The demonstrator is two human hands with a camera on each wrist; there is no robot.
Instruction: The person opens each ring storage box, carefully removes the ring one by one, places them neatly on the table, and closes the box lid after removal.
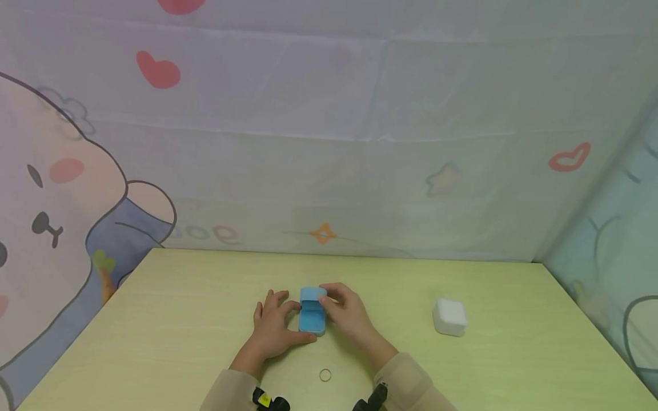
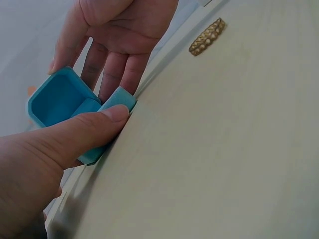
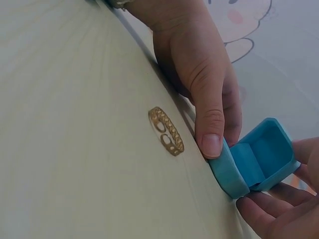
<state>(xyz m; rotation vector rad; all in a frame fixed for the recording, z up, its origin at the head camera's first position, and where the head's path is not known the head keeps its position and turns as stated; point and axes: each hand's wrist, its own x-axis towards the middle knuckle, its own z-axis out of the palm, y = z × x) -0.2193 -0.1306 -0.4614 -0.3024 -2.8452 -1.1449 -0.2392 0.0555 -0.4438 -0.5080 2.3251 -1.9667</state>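
Observation:
A small light-blue ring box (image 1: pixel 312 323) stands on the table with its lid raised; its inside shows bare blue walls in the right wrist view. My left hand (image 1: pixel 275 331) grips the lower half from the left, the thumb (image 2: pixel 102 123) across its front edge. From the other side, my right hand (image 1: pixel 350 311) pinches the raised lid (image 3: pixel 273 144) between thumb and fingers. A gold-coloured ring (image 3: pixel 173 130) with a braided, openwork band lies on the table between my forearms, nearer to me than the box.
A white rounded box (image 1: pixel 450 317) sits on the pale yellow table (image 1: pixel 205 285), to the right of my hands. Behind the table hangs a printed cloth (image 1: pixel 329 103) with hearts and a cartoon animal. Dark camera mounts (image 1: pixel 271 401) are worn at both wrists.

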